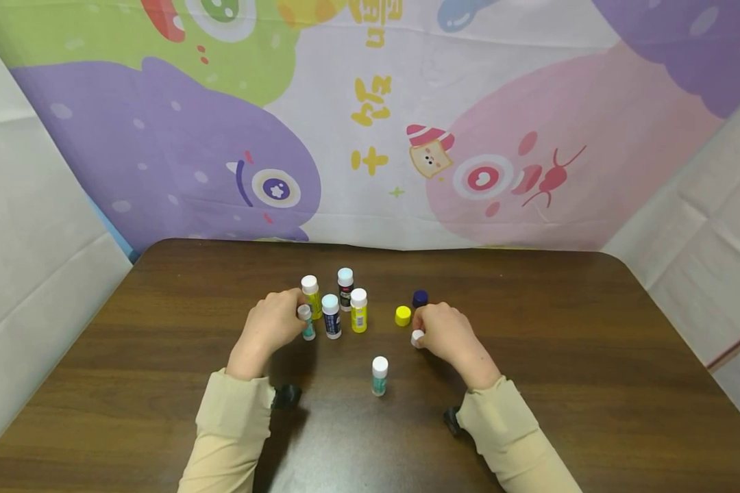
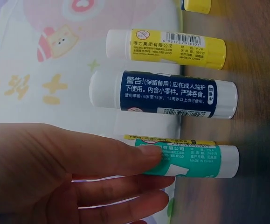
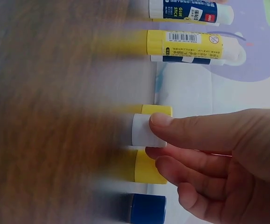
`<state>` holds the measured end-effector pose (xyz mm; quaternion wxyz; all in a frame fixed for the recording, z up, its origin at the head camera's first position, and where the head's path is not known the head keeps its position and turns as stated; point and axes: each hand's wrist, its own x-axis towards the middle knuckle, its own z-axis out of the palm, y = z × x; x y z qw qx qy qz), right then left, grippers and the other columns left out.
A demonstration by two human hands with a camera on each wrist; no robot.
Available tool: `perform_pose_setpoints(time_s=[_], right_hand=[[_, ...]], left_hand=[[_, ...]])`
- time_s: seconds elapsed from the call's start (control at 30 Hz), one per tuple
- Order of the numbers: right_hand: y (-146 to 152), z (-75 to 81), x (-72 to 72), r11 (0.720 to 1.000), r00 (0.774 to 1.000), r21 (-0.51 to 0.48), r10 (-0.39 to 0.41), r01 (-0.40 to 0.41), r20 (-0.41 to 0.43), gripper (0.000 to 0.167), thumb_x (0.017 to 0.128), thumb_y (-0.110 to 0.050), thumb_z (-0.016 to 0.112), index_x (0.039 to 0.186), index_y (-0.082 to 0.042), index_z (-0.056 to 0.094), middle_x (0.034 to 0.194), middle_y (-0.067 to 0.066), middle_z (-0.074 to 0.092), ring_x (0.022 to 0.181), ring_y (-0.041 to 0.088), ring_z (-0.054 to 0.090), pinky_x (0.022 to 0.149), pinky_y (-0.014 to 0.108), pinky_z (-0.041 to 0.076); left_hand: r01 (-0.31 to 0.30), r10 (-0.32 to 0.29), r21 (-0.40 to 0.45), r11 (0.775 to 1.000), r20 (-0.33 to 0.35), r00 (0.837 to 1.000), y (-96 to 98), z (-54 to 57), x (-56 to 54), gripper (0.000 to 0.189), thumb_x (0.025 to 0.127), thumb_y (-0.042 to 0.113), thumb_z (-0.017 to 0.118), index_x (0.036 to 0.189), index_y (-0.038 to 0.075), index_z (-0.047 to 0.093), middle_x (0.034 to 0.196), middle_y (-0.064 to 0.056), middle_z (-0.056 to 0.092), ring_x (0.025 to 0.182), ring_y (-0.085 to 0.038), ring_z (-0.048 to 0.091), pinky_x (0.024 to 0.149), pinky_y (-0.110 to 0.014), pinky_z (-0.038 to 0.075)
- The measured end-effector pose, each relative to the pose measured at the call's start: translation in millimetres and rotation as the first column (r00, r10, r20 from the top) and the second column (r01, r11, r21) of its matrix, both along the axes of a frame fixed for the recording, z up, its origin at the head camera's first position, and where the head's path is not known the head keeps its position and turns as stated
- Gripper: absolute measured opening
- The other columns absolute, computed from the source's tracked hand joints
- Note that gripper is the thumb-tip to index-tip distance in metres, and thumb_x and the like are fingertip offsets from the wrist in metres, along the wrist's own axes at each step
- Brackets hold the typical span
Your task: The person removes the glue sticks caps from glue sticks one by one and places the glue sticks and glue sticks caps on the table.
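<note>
My left hand pinches a green glue stick that stands upright at the left end of a group. Its upper end is hidden behind the thumb in the left wrist view. Close beside it are a dark blue glue stick and a yellow glue stick, both with pale tops. My right hand holds a small white cap between thumb and fingers, low over the table. Around that hand stand a yellow cap and a dark blue cap; the right wrist view shows another yellow cap behind the white one.
A second green glue stick with a white top stands alone nearer the front, between the forearms. Behind the group are another yellow glue stick and a dark one. A printed cloth hangs along the back of the brown table.
</note>
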<state>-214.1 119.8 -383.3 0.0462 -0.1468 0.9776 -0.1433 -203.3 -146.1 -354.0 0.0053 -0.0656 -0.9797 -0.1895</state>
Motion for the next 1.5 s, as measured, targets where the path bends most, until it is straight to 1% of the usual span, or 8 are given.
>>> perform_pose_setpoints(time_s=[0.6, 0.8, 0.97, 1.13, 1.2, 1.33, 1.4, 1.5], right_hand=[[0, 0.6, 0.7, 1.0, 1.0, -0.017, 0.004, -0.004, 0.03, 0.013, 0.069, -0.012, 0.076, 0.078, -0.01, 0.066, 0.065, -0.003, 0.055, 0.062, 0.016, 0.05, 0.057, 0.029, 0.04], [0, 10.2, 5.9, 0.999, 0.999, -0.038, -0.003, 0.004, 0.032, 0.014, 0.072, -0.014, 0.074, 0.082, -0.008, 0.066, 0.068, -0.001, 0.057, 0.063, 0.016, 0.05, 0.059, 0.029, 0.041], [-5, 25.8, 14.8, 0.995, 1.0, -0.104, 0.001, -0.001, 0.002, 0.013, 0.079, -0.008, 0.068, 0.09, -0.003, 0.067, 0.082, 0.004, 0.065, 0.071, 0.016, 0.056, 0.066, 0.031, 0.048], [-14, 42.7, 30.0, 0.984, 0.996, -0.162, 0.061, -0.071, -0.067, 0.015, 0.081, -0.011, 0.067, 0.094, -0.006, 0.069, 0.085, 0.002, 0.067, 0.074, 0.013, 0.059, 0.068, 0.029, 0.05], [-18, 48.4, 36.1, 0.977, 0.992, -0.183, 0.099, -0.113, -0.082, 0.013, 0.081, -0.012, 0.067, 0.093, -0.009, 0.069, 0.084, -0.001, 0.066, 0.072, 0.01, 0.058, 0.066, 0.027, 0.049], [-23, 57.6, 47.8, 0.955, 0.983, -0.231, 0.175, -0.184, -0.059, 0.014, 0.081, -0.017, 0.067, 0.094, -0.011, 0.068, 0.086, -0.004, 0.065, 0.074, 0.007, 0.057, 0.066, 0.023, 0.048], [-25, 60.6, 53.4, 0.944, 0.976, -0.245, 0.216, -0.219, -0.04, 0.019, 0.081, -0.023, 0.069, 0.096, -0.011, 0.068, 0.087, -0.004, 0.064, 0.075, 0.007, 0.057, 0.067, 0.022, 0.048], [-27, 63.5, 60.2, 0.932, 0.962, -0.242, 0.273, -0.27, -0.023, 0.029, 0.077, -0.03, 0.071, 0.098, -0.009, 0.068, 0.087, -0.004, 0.063, 0.077, 0.008, 0.057, 0.069, 0.023, 0.047]], left_hand=[[0.003, -0.003, -0.008, 1.0, 0.011, 1.0, 0.7, 0.2, 0.8, 0.018, 0.072, 0.009, 0.064, 0.09, 0.007, 0.061, 0.085, -0.01, 0.066, 0.075, -0.032, 0.061, 0.058, -0.046, 0.046], [0.002, -0.003, -0.019, 1.0, -0.008, 1.0, 1.8, 1.8, 2.4, 0.02, 0.072, 0.01, 0.065, 0.091, 0.007, 0.061, 0.086, -0.011, 0.066, 0.076, -0.034, 0.062, 0.057, -0.047, 0.047], [-0.009, 0.008, -0.027, 1.0, -0.045, 0.999, 3.8, 7.6, 5.9, 0.015, 0.074, 0.011, 0.063, 0.088, 0.007, 0.061, 0.085, -0.01, 0.064, 0.074, -0.032, 0.061, 0.057, -0.046, 0.046], [-0.019, 0.015, -0.04, 0.999, -0.106, 0.994, 5.5, 14.1, 11.5, 0.018, 0.076, 0.014, 0.065, 0.091, 0.004, 0.06, 0.083, -0.01, 0.06, 0.074, -0.032, 0.06, 0.061, -0.047, 0.047], [-0.028, 0.023, -0.031, 0.999, -0.16, 0.987, 6.3, 16.9, 13.9, 0.021, 0.076, 0.014, 0.066, 0.093, 0.003, 0.06, 0.085, -0.012, 0.06, 0.072, -0.033, 0.059, 0.061, -0.047, 0.047], [-0.043, 0.046, 0.019, 0.999, -0.266, 0.963, 8.6, 23.5, 17.9, 0.027, 0.075, 0.013, 0.066, 0.098, 0.002, 0.059, 0.092, -0.014, 0.059, 0.066, -0.036, 0.058, 0.06, -0.048, 0.046], [-0.041, 0.05, 0.038, 0.998, -0.295, 0.954, 10.3, 26.9, 19.7, 0.026, 0.075, 0.012, 0.065, 0.099, 0.002, 0.06, 0.095, -0.014, 0.06, 0.065, -0.036, 0.058, 0.06, -0.048, 0.046], [-0.028, 0.042, 0.05, 0.998, -0.306, 0.951, 13.5, 31.6, 22.6, 0.025, 0.076, 0.011, 0.064, 0.099, 0.003, 0.061, 0.096, -0.012, 0.06, 0.065, -0.035, 0.057, 0.061, -0.048, 0.046]])
